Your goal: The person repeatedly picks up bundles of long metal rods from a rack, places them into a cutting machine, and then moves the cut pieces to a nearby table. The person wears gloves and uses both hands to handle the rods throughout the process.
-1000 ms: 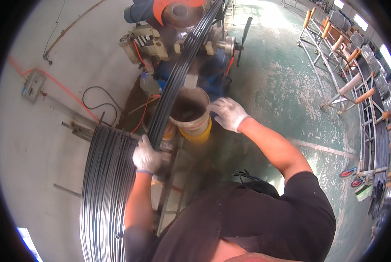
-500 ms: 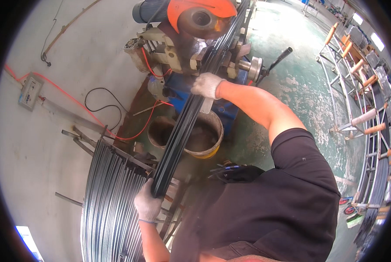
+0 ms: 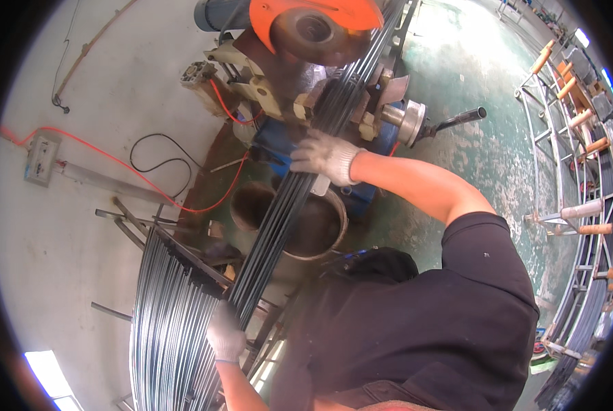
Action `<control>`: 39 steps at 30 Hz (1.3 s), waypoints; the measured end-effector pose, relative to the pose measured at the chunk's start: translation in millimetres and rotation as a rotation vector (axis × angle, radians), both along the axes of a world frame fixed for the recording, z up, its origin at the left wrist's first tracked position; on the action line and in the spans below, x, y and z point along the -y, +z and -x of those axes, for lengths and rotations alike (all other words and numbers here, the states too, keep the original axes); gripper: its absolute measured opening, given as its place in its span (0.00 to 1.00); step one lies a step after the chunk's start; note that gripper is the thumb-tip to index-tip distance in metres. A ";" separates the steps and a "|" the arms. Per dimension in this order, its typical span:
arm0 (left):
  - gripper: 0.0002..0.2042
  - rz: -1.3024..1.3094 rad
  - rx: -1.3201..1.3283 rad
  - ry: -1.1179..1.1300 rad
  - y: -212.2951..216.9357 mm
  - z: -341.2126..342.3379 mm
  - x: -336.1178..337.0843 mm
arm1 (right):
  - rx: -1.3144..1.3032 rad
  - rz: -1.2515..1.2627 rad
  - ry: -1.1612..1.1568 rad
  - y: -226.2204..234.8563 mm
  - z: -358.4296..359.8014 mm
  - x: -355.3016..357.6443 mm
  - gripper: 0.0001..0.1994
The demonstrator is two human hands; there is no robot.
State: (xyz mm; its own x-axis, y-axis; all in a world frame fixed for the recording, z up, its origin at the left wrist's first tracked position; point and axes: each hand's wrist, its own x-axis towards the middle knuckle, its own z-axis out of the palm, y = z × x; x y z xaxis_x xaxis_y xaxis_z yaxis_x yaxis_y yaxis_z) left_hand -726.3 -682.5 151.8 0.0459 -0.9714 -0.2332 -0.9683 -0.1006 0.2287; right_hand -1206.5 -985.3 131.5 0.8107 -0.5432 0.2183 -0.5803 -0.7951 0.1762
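A bundle of long dark metal tubes runs slantwise from near my left side up through the clamp of a cut-off saw with an orange guard. Across the top of the bundle, just on the near side of the clamp, lies my gloved right hand, its fingers stretched out and spread over the tubes. Its thumb is hidden. My gloved left hand is beside the near end of the bundle, above a rack of loose tubes. Motion smears its fingers, so their grip cannot be made out.
Below the bundle stand two buckets on the green floor. A handwheel with a lever sticks out at the saw's right. A red hose runs along the left wall. Wheeled racks with orange rollers line the right side.
My left hand has slid down from the bundle's end and now blurs. My right hand's fingers have spread out from a closed grip. The tubes lie more fanned out.
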 end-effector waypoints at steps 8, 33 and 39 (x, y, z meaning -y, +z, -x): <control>0.30 0.059 -0.119 0.159 20.5 21.8 13.0 | -0.142 -0.404 -0.099 33.1 -27.7 58.0 0.22; 0.19 0.234 0.203 0.220 -59.4 49.0 14.4 | 0.097 -0.087 -0.126 -38.4 -21.4 28.8 0.12; 0.17 0.219 0.241 0.281 -51.7 57.1 24.8 | 0.066 -0.171 -0.052 -28.9 -19.9 40.4 0.11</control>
